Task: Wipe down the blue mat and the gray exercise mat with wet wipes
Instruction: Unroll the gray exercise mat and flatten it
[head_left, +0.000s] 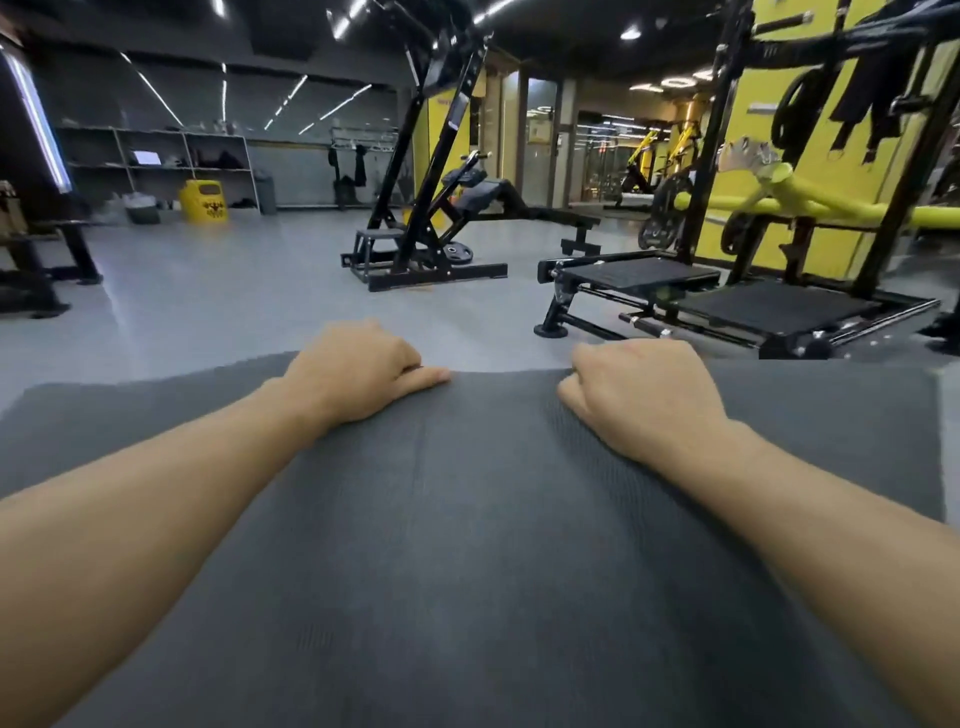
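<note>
Gray exercise mat (478, 545): ribbed foam that fills the near and middle view and spreads across the floor (234, 291), its far edge running left to right under both hands.
Left hand (353, 376): at the mat's far edge, left of middle; fingers curled over the edge, thumb lying flat on top, pinching the mat.
Right hand (641, 397): at the same far edge, right of middle, apart from the left; fingers curled tight over the edge, gripping it.
Footplate machine (727, 296): black, just beyond the mat's far right corner.
Incline bench (498, 200): black, farther back, beside a slanted black frame.
Yellow bin (203, 201): far left, below open shelving (156, 156).
</note>
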